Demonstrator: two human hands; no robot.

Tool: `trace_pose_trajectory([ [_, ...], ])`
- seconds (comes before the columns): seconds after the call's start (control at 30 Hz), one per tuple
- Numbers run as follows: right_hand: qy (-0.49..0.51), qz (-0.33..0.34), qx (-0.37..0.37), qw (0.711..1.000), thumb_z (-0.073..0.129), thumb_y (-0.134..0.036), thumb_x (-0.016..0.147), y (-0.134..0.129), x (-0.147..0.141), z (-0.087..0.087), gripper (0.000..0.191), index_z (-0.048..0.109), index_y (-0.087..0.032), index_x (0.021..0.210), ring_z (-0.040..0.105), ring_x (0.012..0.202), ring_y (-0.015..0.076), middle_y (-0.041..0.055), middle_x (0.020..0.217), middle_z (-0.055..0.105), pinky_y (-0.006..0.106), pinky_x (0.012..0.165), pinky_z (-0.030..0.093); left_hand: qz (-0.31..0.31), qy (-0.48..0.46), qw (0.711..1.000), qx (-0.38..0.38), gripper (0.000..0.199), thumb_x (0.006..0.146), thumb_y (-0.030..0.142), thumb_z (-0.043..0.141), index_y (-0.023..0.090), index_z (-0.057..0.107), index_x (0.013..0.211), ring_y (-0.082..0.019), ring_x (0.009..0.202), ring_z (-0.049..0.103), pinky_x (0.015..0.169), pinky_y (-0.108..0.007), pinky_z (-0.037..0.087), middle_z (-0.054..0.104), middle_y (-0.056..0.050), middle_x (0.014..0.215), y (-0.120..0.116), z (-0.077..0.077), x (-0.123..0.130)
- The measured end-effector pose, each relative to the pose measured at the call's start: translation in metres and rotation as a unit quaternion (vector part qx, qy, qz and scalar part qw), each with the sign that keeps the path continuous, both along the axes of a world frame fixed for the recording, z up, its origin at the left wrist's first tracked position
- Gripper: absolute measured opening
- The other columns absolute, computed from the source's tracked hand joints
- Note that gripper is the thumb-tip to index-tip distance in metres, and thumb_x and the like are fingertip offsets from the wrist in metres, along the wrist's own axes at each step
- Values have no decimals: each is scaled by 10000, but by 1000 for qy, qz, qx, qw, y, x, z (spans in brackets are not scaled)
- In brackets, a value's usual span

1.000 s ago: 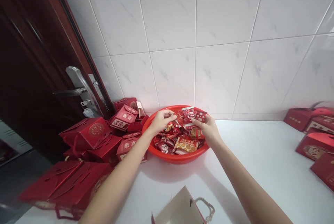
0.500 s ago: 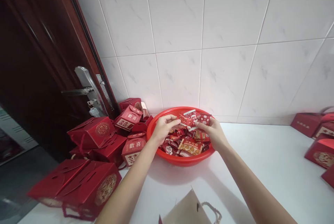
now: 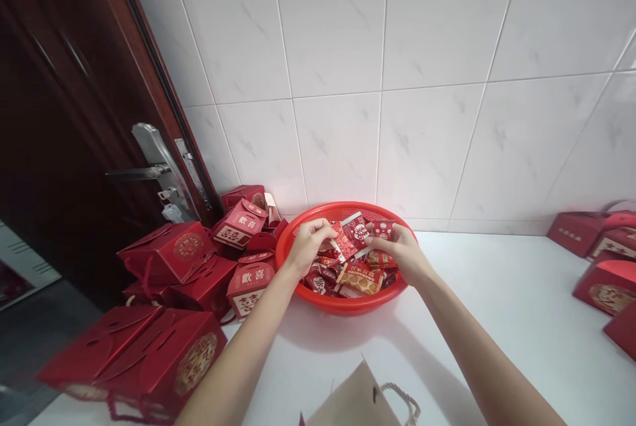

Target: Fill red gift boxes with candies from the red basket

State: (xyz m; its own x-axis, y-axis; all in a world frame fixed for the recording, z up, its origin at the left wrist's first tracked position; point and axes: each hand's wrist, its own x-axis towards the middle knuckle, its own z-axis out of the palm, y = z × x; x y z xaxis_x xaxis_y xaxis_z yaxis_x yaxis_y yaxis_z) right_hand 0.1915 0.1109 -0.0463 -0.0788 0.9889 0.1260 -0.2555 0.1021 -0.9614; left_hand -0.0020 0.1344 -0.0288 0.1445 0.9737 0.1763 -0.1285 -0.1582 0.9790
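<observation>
The left hand (image 3: 307, 250) is pinched almost closed, thumb and finger on the edge of a bright red packet (image 3: 342, 239). The right hand (image 3: 405, 257) is curled, its thumb pressing a dark red packet (image 3: 357, 231) with white marks; a spotted red packet (image 3: 382, 229) looks tucked in its fingers. The bright packet is just right of the left hand's fingertips, next to the dark one, which leans. I can't tell if they touch. Under both hands is the red basket (image 3: 342, 309) of wrapped treats. The open box (image 3: 352, 401) sits well back from both hands, between the arms, neither hand clearly nearer.
</observation>
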Motion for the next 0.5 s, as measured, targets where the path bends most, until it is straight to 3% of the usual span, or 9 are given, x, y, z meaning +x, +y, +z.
trace_pose_trajectory([
  [0.17, -50, 40, 7, 998, 851, -341, 616, -1, 2, 3, 404, 702, -165, 947, 721, 830, 243, 68, 921, 759, 322, 695, 569, 9, 49, 999, 19, 303, 578, 330, 775, 180, 511, 575, -58, 477, 371, 445, -177, 283, 447, 79, 534, 0, -1, 0],
  [0.33, -45, 47, -18, 998, 808, -299, 645, 0, 4, 5, 387, 690, -196, 998, 702, 791, 198, 41, 953, 734, 284, 645, 548, 5, 45, 998, 35, 254, 579, 309, 774, 178, 640, 751, -104, 577, 557, 565, -214, 447, 625, 40, 667, 0, -3, 1],
  [0.5, 52, 83, -17, 995, 697, -212, 660, 5, 7, 3, 312, 682, -226, 972, 689, 829, 194, 31, 966, 736, 319, 729, 584, 16, 57, 998, 19, 297, 610, 299, 707, 180, 660, 878, -123, 523, 598, 546, -237, 482, 620, 52, 630, 1, -3, 1],
])
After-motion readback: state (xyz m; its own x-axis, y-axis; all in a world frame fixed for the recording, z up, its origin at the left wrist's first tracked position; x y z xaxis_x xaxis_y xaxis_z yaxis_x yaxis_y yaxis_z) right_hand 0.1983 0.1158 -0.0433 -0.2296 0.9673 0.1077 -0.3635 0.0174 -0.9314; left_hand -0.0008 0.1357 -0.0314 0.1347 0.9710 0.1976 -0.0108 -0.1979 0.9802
